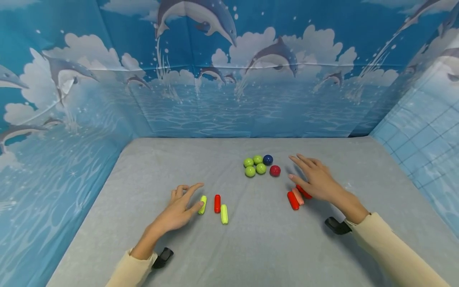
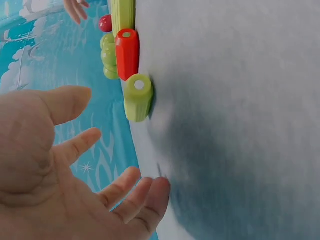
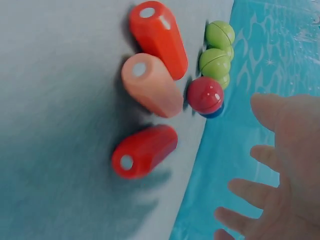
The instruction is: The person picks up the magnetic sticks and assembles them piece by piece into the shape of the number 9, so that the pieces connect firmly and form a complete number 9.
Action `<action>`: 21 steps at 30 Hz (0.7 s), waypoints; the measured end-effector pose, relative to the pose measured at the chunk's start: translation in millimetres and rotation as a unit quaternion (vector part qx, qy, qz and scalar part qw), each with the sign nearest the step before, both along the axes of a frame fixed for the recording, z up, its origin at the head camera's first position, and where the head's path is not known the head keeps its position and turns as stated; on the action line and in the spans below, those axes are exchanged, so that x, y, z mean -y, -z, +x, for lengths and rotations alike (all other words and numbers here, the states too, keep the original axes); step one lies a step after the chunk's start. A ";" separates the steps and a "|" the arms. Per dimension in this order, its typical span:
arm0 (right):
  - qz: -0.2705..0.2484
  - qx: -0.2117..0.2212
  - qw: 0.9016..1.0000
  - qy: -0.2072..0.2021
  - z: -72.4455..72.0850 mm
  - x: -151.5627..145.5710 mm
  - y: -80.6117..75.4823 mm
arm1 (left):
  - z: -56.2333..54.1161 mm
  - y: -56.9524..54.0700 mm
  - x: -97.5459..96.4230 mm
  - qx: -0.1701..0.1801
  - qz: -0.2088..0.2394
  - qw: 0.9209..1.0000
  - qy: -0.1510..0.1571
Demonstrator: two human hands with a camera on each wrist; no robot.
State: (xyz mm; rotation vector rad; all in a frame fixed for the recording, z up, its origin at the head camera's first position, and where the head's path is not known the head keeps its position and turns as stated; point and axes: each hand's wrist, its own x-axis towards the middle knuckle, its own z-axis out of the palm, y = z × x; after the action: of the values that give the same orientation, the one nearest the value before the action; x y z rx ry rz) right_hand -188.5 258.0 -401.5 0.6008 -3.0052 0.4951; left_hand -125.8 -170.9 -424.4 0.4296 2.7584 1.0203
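Note:
My left hand [image 1: 179, 210] hovers over the left part of the table, fingers loosely spread and holding nothing. Its thumb overlaps a yellow-green stick [image 1: 203, 205] in the head view, while the left wrist view shows a gap between them. Beside that stick lie a red stick [image 1: 217, 203] and a second yellow-green stick [image 1: 224, 214]. On the right, my right hand [image 1: 315, 179] is held above the table with its fingers extended. Under its palm and thumb are a red stick [image 3: 145, 151], a salmon-pink stick [image 3: 152, 85] and another red stick [image 3: 159, 39].
At the back centre sit several green balls [image 1: 250, 171], a dark blue ball [image 1: 267, 160] and a red ball [image 1: 275, 170], close together. A grey cloth [image 1: 258, 247] covers the table. Behind it hangs a dolphin-print curtain [image 1: 201, 107], which also runs along both sides.

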 end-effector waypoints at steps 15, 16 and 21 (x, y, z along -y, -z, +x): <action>-0.071 0.097 0.993 0.004 -28.9 32.7 17.0 | -1.0 10.9 -10.7 -0.022 -0.016 0.999 -0.018; -0.071 0.101 0.992 0.010 -30.3 35.2 16.2 | -1.6 11.3 -10.9 -0.027 -0.017 0.999 -0.020; -0.058 0.108 0.992 0.039 -35.1 45.2 12.7 | -4.3 11.1 -11.3 -0.038 -0.020 0.999 -0.019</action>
State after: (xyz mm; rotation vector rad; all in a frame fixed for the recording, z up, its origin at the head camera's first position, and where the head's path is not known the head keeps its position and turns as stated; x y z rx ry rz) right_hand -223.7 212.8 -414.2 0.4450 -3.1546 0.7711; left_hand -130.1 -159.6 -435.4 0.4206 2.8599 0.9747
